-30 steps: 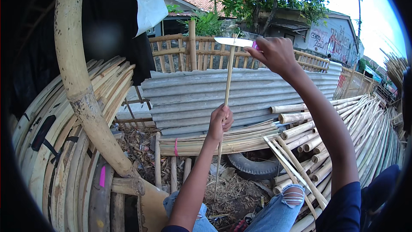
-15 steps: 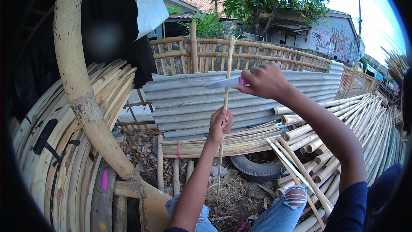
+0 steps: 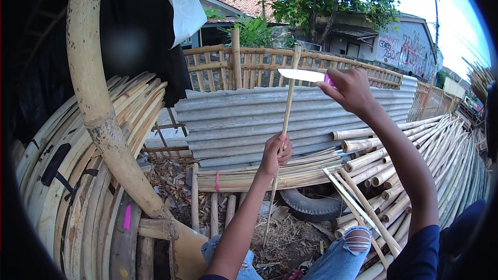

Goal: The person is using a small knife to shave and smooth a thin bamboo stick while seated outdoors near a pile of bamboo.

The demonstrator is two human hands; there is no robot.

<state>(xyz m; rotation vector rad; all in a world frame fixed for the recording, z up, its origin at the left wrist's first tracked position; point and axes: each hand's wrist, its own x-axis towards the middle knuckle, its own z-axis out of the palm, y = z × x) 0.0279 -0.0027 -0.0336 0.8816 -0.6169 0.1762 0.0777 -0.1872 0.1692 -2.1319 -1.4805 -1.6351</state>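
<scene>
The person is holding a thin bamboo stick (image 3: 284, 124) nearly upright with the left hand (image 3: 275, 154), whose fingers are closed around the stick's middle, its lower end reaching down toward the littered ground between the knees. The right hand (image 3: 351, 91) is clamped on the pink handle of a knife (image 3: 303, 75), and the pale blade is lying flat across the stick close to its top end. Compared with half a second ago, the knife is sitting higher again: then the blade had travelled down the stick toward the left hand, and a second ago it was up near the tip as it is now. So the right hand is cycling, drawing the blade down the stick and lifting back to the top, which reads as repeated shaving strokes with another one about to begin. The left hand is keeping much the same grip and place throughout, steadying the stick. Behind the stick, grey corrugated sheets (image 3: 249, 119) are leaning against a bamboo fence (image 3: 249, 62), a bundle of split bamboo (image 3: 244, 179) is lying under them, loose bamboo poles (image 3: 415, 166) are fanning out to the right, and a thick curved bamboo trunk (image 3: 98, 109) is standing at the left.
</scene>
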